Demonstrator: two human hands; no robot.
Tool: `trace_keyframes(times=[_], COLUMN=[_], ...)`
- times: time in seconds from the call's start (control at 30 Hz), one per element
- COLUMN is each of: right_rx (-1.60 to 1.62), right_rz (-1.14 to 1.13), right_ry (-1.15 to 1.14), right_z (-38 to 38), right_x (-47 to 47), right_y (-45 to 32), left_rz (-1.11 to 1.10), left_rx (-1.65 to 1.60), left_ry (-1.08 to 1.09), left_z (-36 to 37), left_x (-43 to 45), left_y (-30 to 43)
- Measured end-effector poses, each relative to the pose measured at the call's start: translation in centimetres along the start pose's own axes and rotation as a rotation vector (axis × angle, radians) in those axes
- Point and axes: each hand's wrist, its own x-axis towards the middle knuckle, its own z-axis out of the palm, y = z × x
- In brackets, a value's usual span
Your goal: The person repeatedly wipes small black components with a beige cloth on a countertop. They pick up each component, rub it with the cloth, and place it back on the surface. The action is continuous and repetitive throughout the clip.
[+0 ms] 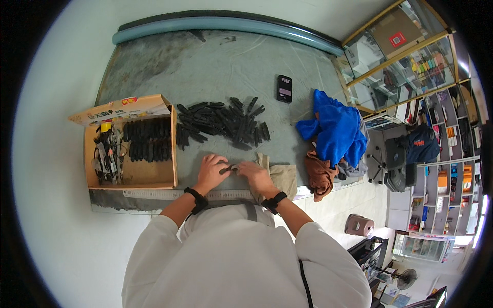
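Between my two hands is a small dark elongated piece (pixel 228 169); its exact kind is too small to tell. My left hand (pixel 211 170) pinches one end between thumb and fingers. The fingertips of my right hand (pixel 255 174) close on the other end. Just beyond the hands lies a loose heap of similar black elongated pieces (pixel 215 118), some lined up side by side. A beige cloth (pixel 284 179) lies beside and partly under my right hand. To the left stands an open cardboard box (pixel 148 176), with black pieces laid in rows (pixel 148 140) inside.
Assorted thin tools (pixel 109 154) fill the box's left side. A long ruler (pixel 161 195) runs along the table's near edge. A phone (pixel 284 89) lies beyond the heap. Blue cloth (pixel 339 129) and brown cloth (pixel 320 175) are piled right. A rolled sheet (pixel 223 29) lines the back.
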Motion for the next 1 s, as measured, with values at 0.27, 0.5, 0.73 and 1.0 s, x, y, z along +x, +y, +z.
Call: trace_keyframes(times=[0.27,0.5,0.73,1.0], right_rx=[-0.048,-0.216,-0.092,-0.136], right_rz=[0.01,-0.12,-0.023,-0.088], right_ry=[0.003,-0.013,0.038,0.057], right_z=[1.1,1.0,0.7,1.0], right_x=[2.1,0.1,1.2,1.2], right_y=[-2.5,-0.1,-1.6,-1.3], left_rz=[-0.025,-0.013,-0.015,0.017], left_rx=[0.052,-0.002,-0.007,0.016], left_ry=[-0.027,-0.037,-0.034,-0.018], left_z=[-0.3,-0.1,0.2,-0.3], left_x=[0.0,0.0,-0.1,0.1], left_y=[0.2,-0.1,-0.3,-0.1])
